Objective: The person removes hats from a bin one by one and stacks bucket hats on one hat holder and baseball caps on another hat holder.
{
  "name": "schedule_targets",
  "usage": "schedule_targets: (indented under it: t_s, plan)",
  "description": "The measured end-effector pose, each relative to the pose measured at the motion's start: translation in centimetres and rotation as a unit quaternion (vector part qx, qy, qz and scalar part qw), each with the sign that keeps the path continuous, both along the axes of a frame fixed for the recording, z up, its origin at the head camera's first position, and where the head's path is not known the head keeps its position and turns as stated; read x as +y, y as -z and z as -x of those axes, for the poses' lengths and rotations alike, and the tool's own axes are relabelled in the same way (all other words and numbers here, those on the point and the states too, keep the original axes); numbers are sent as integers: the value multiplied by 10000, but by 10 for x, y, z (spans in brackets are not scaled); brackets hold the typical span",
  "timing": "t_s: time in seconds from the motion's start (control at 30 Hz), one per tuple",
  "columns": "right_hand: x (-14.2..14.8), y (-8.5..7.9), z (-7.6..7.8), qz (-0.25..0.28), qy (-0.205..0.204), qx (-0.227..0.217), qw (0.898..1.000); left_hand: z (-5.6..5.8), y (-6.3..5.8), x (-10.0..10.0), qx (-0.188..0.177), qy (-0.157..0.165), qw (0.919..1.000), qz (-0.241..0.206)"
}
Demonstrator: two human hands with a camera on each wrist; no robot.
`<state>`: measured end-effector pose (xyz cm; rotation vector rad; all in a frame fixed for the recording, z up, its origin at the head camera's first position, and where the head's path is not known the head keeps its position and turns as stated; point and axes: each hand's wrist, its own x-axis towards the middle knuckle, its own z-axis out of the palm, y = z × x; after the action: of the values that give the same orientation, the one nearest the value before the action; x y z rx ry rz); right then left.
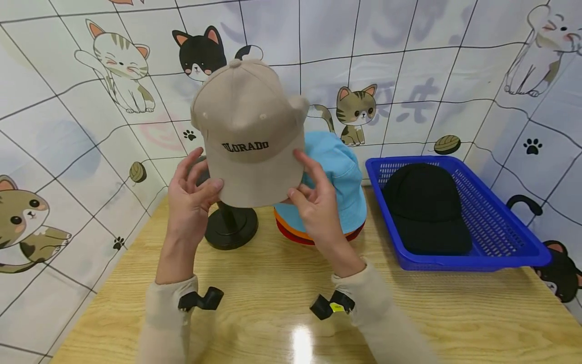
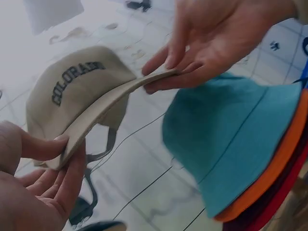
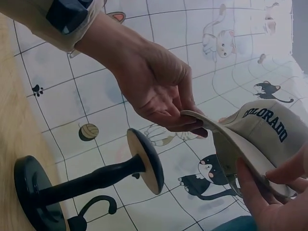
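Note:
A beige baseball cap (image 1: 250, 116) with dark "COLORADO" lettering is held up in the air, its brim towards me. My left hand (image 1: 188, 197) pinches the left edge of the brim between thumb and fingers. On the opposite edge, my right hand (image 1: 316, 199) pinches the brim the same way. Behind and below the cap stands a black hat stand (image 1: 231, 227), its upper part mostly hidden in the head view. The right wrist view shows the stand's round top (image 3: 146, 161) bare and apart from the cap.
Behind my right hand sits a stack of bucket hats, light blue (image 1: 347, 177) on top, orange and red below. A blue plastic basket (image 1: 500, 222) at the right holds a black cap (image 1: 427, 210). A cat-patterned wall covering (image 1: 273, 30) rises behind the wooden table (image 1: 254, 303).

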<state>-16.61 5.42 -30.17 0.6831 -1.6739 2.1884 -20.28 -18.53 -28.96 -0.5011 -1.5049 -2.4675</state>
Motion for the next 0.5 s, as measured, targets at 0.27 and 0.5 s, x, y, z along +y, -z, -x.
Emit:
schedule_targets:
  t_s: [0.27,0.5]
  plan:
    - [-41,13,10,-462,-487,-48,9977,14,8,-54,16,46,9988,-493]
    - [-67,30,21,-822,-704,-354,9935,24,21,-79,-499,-254,9948,-849]
